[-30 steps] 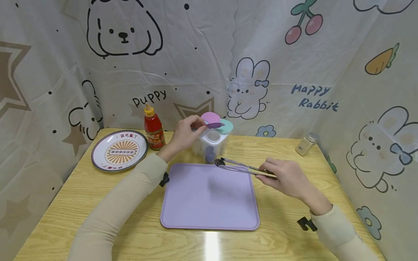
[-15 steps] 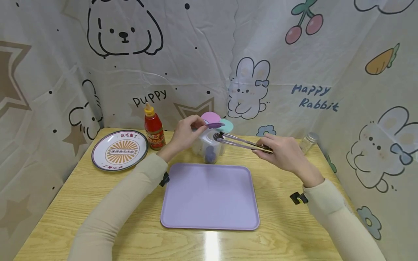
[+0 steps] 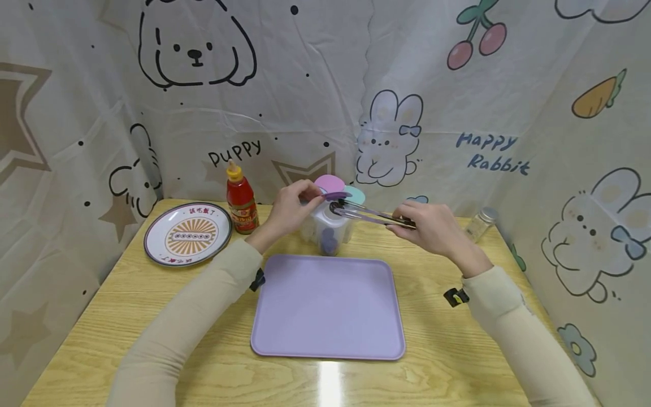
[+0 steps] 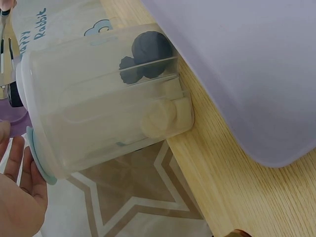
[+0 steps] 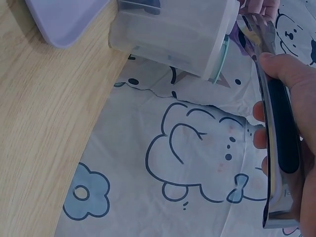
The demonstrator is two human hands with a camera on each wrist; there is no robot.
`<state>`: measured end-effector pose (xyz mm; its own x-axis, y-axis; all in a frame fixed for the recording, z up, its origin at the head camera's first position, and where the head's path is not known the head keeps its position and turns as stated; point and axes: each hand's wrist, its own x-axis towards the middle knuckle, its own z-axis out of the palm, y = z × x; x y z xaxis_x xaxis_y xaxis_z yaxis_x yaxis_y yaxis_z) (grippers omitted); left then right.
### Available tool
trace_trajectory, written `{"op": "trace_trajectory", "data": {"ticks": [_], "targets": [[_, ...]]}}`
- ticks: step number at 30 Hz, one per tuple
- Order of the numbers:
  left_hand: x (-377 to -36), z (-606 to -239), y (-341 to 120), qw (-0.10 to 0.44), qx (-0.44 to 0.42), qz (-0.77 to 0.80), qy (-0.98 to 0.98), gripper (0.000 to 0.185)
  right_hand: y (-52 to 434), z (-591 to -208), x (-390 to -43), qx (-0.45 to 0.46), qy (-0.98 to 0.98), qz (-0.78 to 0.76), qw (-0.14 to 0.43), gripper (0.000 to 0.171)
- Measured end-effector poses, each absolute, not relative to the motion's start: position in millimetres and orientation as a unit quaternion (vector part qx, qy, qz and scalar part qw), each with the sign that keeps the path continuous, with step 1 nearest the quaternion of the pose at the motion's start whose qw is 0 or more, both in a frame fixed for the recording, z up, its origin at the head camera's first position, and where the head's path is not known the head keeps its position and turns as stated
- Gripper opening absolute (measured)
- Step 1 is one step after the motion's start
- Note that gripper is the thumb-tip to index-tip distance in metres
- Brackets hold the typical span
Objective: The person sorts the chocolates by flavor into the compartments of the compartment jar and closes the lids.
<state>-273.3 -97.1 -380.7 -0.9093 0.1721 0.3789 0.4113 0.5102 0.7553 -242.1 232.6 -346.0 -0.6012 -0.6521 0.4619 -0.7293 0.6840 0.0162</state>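
A clear, compartmented storage container (image 4: 98, 103) stands behind the tray, with pink, teal and purple flip lids. My left hand (image 3: 291, 210) pinches the raised purple lid (image 3: 335, 195) by its edge. In my right hand (image 3: 428, 227) are metal tongs (image 3: 373, 216) with dark grips, held from the right. Their tips meet over the container's opening, around a small dark piece (image 4: 15, 95); its kind cannot be told. Through the wall, the left wrist view shows dark-blue round pieces (image 4: 152, 53) in one compartment and pale, thick slices (image 4: 160, 116) in another.
A lilac tray (image 3: 328, 305) lies in front of the container on the wooden table (image 3: 213, 350). At left are a white patterned plate (image 3: 188, 234) and a red sauce bottle (image 3: 242, 203). A small glass shaker (image 3: 480, 225) stands at back right, near the printed curtain.
My right hand has carried the tongs up and back from above the tray's rear edge to the container's opening. My left hand has stayed at the purple lid.
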Motion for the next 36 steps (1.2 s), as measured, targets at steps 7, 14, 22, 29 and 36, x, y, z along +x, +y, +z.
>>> {"op": "trace_trajectory", "data": {"ticks": [7,14,22,29,36], "targets": [[-273.6,-380.6,-97.1,0.130,-0.173,-0.466,-0.858,0.010,231.5,-343.8,-244.8,0.376,-0.898,0.078,0.216,0.022],[-273.7,-381.7,-96.6,0.131,-0.177,-0.464,-0.858,0.010,237.3,-343.0,-239.9,0.361,-0.908,0.080,0.198,0.029],[-273.6,-382.3,-95.1,0.128,-0.177,-0.468,-0.856,0.010,258.9,-354.4,-227.4,0.322,-0.927,0.089,0.170,0.030],[-273.3,-382.2,-95.3,0.127,-0.173,-0.471,-0.856,0.010,283.8,-372.5,-223.9,0.270,-0.945,0.109,0.152,0.032],[-273.1,-382.1,-97.2,0.128,-0.172,-0.469,-0.857,0.010,304.2,-400.6,-228.7,0.229,-0.956,0.129,0.126,0.038]]}}
